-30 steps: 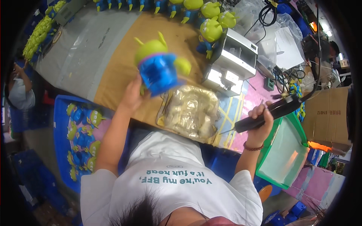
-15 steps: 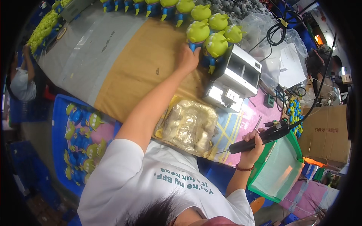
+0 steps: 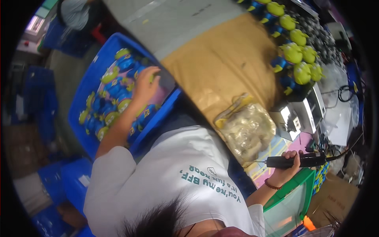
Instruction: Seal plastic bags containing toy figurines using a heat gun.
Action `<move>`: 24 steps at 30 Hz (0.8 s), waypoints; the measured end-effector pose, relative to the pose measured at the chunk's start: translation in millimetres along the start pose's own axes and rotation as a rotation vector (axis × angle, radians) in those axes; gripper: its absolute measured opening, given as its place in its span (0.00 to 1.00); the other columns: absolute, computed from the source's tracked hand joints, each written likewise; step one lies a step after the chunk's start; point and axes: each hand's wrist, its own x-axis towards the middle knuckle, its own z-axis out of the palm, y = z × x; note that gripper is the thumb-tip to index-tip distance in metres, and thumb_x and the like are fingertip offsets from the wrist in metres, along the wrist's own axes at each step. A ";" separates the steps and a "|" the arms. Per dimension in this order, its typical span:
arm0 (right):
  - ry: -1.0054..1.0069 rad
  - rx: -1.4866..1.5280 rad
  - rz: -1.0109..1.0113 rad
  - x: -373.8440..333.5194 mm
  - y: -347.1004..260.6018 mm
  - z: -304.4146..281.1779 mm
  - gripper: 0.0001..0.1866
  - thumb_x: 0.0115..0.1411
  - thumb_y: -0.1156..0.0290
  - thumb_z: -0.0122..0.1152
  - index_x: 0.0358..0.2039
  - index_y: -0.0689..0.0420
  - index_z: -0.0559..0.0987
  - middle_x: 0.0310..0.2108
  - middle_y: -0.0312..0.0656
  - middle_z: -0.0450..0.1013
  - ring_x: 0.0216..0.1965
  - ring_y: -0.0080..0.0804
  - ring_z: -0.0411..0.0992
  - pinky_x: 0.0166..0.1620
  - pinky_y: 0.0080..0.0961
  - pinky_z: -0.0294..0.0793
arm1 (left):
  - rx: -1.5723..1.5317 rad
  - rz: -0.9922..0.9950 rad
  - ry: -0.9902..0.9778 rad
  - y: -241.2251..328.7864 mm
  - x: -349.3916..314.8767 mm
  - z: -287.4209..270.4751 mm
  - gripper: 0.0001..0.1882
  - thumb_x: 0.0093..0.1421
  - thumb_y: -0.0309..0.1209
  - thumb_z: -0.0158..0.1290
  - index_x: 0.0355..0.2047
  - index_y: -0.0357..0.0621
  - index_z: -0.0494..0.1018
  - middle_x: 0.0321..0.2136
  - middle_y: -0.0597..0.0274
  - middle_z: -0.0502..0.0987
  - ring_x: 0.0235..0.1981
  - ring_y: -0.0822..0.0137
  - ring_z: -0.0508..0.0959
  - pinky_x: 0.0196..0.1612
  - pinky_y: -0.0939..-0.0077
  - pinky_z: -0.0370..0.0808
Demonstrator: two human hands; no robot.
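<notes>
My left hand [image 3: 146,85] is over a blue bin [image 3: 89,81], its fingers stretched out and apart, with no toy visible in them. Below and around it lie several toy figures [image 3: 114,85] with lime-green heads and blue bodies. My right hand [image 3: 286,173] is wrapped round a black electric screwdriver [image 3: 312,160], held nearly level. Its thin bit points left, close to the lower edge of a fixture covered in clear plastic [image 3: 248,130]; whether it touches cannot be told. A cable leaves the screwdriver's rear end.
Several toy figures [image 3: 293,53] stand in rows at the table's far right. Beside them are a white and grey box-shaped device [image 3: 304,114] and clear plastic bags [image 3: 335,93]. A green tray [image 3: 290,191] lies by my right forearm, with a cardboard box [image 3: 331,199] beyond. Another person [image 3: 75,14] sits at far left.
My left hand has left a standing toy figure on the table and swung left over the blue bin. The view has turned left. My right hand keeps the screwdriver.
</notes>
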 end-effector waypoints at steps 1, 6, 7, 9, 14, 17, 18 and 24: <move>0.000 -0.008 0.009 -0.8 1.8 6.0 0.14 0.62 0.71 0.54 0.46 0.59 0.67 0.28 0.37 0.66 0.29 0.25 0.64 0.37 0.23 0.66 | 0.049 -0.091 -0.034 -33.4 -17.3 -19.1 0.15 0.53 0.24 0.55 0.43 0.41 0.74 0.45 0.53 0.75 0.48 0.50 0.73 0.53 0.61 0.69; -0.044 -0.014 0.058 -4.2 9.2 27.0 0.13 0.62 0.71 0.55 0.46 0.59 0.67 0.28 0.37 0.66 0.29 0.25 0.64 0.37 0.23 0.66 | 0.316 -0.076 -0.280 -103.6 -63.4 -63.4 0.19 0.51 0.23 0.55 0.46 0.42 0.72 0.49 0.54 0.71 0.52 0.50 0.69 0.55 0.54 0.66; -0.048 -0.018 0.060 -5.4 9.3 29.3 0.13 0.62 0.71 0.55 0.46 0.59 0.67 0.28 0.37 0.66 0.29 0.25 0.64 0.37 0.23 0.66 | 0.337 -0.064 -0.323 -102.8 -60.7 -58.2 0.20 0.51 0.22 0.55 0.46 0.43 0.72 0.50 0.54 0.70 0.54 0.51 0.68 0.55 0.53 0.65; -0.046 -0.024 0.059 -10.5 8.3 33.1 0.13 0.62 0.71 0.55 0.45 0.60 0.67 0.29 0.37 0.66 0.30 0.25 0.64 0.37 0.23 0.66 | 0.503 0.006 -0.411 -107.1 -46.8 -48.6 0.24 0.52 0.21 0.51 0.51 0.48 0.70 0.55 0.56 0.67 0.57 0.52 0.64 0.53 0.55 0.66; 0.006 -0.064 0.012 -29.1 -8.0 26.6 0.14 0.62 0.71 0.55 0.46 0.60 0.67 0.29 0.37 0.65 0.30 0.26 0.63 0.38 0.24 0.66 | 0.721 0.187 -0.548 -178.4 -8.2 -25.0 0.34 0.53 0.24 0.49 0.62 0.59 0.60 0.57 0.60 0.66 0.59 0.53 0.63 0.52 0.57 0.67; 0.045 -0.077 -0.024 -39.7 -16.4 19.8 0.13 0.62 0.72 0.55 0.46 0.60 0.68 0.29 0.37 0.65 0.30 0.26 0.63 0.37 0.25 0.66 | 0.740 0.331 -0.681 -214.2 4.6 -8.5 0.40 0.48 0.24 0.54 0.63 0.57 0.57 0.58 0.59 0.64 0.61 0.54 0.62 0.54 0.56 0.65; 0.063 -0.088 -0.032 -42.0 -18.4 19.7 0.14 0.62 0.72 0.55 0.46 0.60 0.67 0.29 0.37 0.65 0.30 0.25 0.63 0.37 0.25 0.66 | 0.747 0.380 -0.714 -226.5 6.9 -5.7 0.42 0.46 0.24 0.56 0.63 0.56 0.56 0.58 0.58 0.64 0.61 0.54 0.61 0.55 0.55 0.65; 0.119 -0.155 -0.083 -47.1 -13.1 32.6 0.16 0.60 0.73 0.56 0.47 0.61 0.66 0.27 0.38 0.66 0.28 0.25 0.65 0.36 0.27 0.68 | 0.607 0.327 -0.853 -198.9 23.2 -15.6 0.49 0.38 0.25 0.63 0.62 0.56 0.57 0.57 0.53 0.63 0.61 0.53 0.62 0.59 0.48 0.59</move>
